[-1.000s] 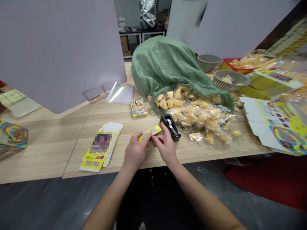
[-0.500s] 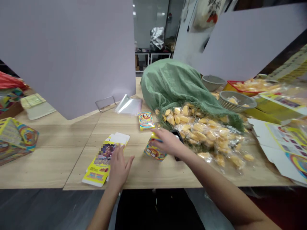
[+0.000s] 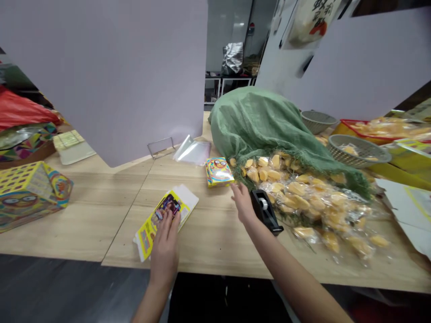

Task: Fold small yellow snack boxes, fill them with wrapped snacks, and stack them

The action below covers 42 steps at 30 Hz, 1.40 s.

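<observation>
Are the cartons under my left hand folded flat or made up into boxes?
Flat: the cartons lie as a thin, fanned stack on the table, with the left hand resting on top.

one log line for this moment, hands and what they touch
left hand: flat on carton blanks | right hand: open, empty, beside tape dispenser | small box: just beyond right fingers

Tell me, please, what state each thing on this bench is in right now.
left hand: open, fingers flat on the flat cartons.
flat cartons: unfolded, stacked.
right hand: open, empty, beside the tape dispenser.
small box: assembled, closed, lying flat.
tape dispenser: upright, roll loaded.
green sack: on its side, mouth open.
wrapped snacks: spilled from the sack.
grey basket: upright, a few packets inside.
</observation>
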Tool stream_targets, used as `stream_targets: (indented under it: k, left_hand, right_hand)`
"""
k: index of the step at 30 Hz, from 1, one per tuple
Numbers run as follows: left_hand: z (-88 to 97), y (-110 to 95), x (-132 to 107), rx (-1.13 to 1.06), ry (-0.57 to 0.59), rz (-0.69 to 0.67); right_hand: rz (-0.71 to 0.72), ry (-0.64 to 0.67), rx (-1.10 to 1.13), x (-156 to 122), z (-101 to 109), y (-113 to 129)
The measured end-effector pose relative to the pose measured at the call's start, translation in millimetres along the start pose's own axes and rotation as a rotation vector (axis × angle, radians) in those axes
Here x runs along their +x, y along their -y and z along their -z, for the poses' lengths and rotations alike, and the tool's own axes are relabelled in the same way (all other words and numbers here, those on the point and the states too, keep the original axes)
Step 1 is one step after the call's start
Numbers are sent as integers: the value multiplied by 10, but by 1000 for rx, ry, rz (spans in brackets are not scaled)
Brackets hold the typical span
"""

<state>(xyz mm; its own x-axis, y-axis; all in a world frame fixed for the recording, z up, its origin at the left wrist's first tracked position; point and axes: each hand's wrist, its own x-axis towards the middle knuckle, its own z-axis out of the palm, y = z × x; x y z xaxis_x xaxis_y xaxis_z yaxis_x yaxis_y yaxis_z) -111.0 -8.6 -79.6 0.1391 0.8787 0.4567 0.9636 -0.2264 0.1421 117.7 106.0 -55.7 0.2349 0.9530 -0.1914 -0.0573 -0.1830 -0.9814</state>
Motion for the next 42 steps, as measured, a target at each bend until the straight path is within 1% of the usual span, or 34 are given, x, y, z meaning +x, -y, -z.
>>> stream_targets:
  k: [1, 2, 3, 4, 5, 6, 8, 9, 10, 11, 12, 13, 14, 15, 16, 17, 18, 19, 21, 24, 25, 26, 27, 29, 30, 31, 32, 34, 35, 36, 37, 38, 39, 42]
  left_hand:
    - [49, -126, 7, -51, -40, -26]
    - [91, -268, 16, -105, -59, -73]
    - [128, -411, 28, -162, -45, -135]
    - [164, -541, 47, -216, -17, -184]
    - [200, -645, 74, -261, 4, -194]
    - [236, -712, 110, -295, 6, -155]
    - [305, -735, 205, -363, 25, 28]
    - [336, -707, 257, -421, 99, 118]
    - [365, -671, 306, -493, 218, 180]
    - [395, -641, 348, -560, 358, 214]
    - [426, -631, 379, -616, 484, 221]
    - [462, -645, 399, -658, 564, 220]
    - [500, -683, 410, -688, 599, 217]
    - [541, -739, 415, -713, 603, 209]
    - [580, -804, 415, -737, 606, 191]
    - [614, -866, 414, -763, 612, 175]
    - [637, -915, 414, -795, 623, 161]
    - [646, -948, 413, -847, 645, 141]
    - [613, -961, 407, -1061, 714, 67]
    - [473, -937, 360, -1515, 895, -88]
    - [423, -942, 333, -1627, 934, -97]
    - [381, -957, 304, -1706, 960, -71]
    - [349, -982, 274, -1756, 969, -16]
    - [314, -1048, 227, -1795, 924, 156]
    - [308, -1084, 212, -1782, 889, 258]
    - [307, -1121, 204, -1753, 847, 358]
    - [309, -1159, 203, -1716, 788, 453]
    - [326, -1234, 219, -1621, 626, 583]
    - [343, -1271, 234, -1569, 533, 611]
    - [364, -1305, 253, -1522, 443, 618]
    - [391, -1334, 274, -1482, 377, 604]
    - [419, -1357, 297, -1453, 343, 577]
    - [445, -1370, 321, -1438, 342, 540]
    - [485, -1342, 384, -1418, 411, 402]
  right_hand:
    - [-34, 52, 40, -199, 45, -20]
    - [-88, 171, 129, -392, 90, -32]
    - [-115, 256, 183, -566, 138, -36]
    - [-111, 302, 202, -707, 192, -31]
    - [-91, 325, 199, -812, 257, -16]
    - [-57, 322, 163, -879, 336, 7]
    - [18, 352, 58, -931, 530, 71]
    - [74, 367, -1, -935, 637, 110]
    - [157, 330, -71, -937, 742, 153]
    - [273, 220, -156, -942, 835, 201]
    - [412, 55, -251, -954, 912, 252]
    - [553, -106, -344, -972, 968, 308]
    - [669, -197, -438, -994, 1001, 367]
    - [749, -189, -533, -1017, 1013, 428]
    - [787, -98, -620, -1038, 1007, 488]
    - [788, 33, -692, -1056, 988, 545]
    - [763, 153, -741, -1071, 962, 599]
    - [729, 236, -762, -1084, 936, 647]
    - [698, 333, -723, -1120, 898, 726]
    - [760, 502, -617, -1214, 906, 791]
    - [784, 542, -595, -1252, 922, 793]
    - [800, 552, -577, -1290, 943, 780]
    - [804, 515, -550, -1324, 963, 753]
    - [738, 316, -435, -1378, 989, 652]
    - [659, 214, -339, -1396, 989, 584]
    - [552, 146, -226, -1406, 981, 510]
    - [434, 117, -111, -1409, 963, 436]
    - [255, 142, 70, -1394, 916, 308]
    - [221, 145, 125, -1377, 893, 262]
    - [218, 127, 158, -1356, 876, 230]
    - [230, 106, 175, -1333, 867, 212]
    - [243, 101, 181, -1310, 868, 207]
    - [250, 111, 178, -1290, 878, 210]
    - [262, 197, 106, -1255, 951, 251]
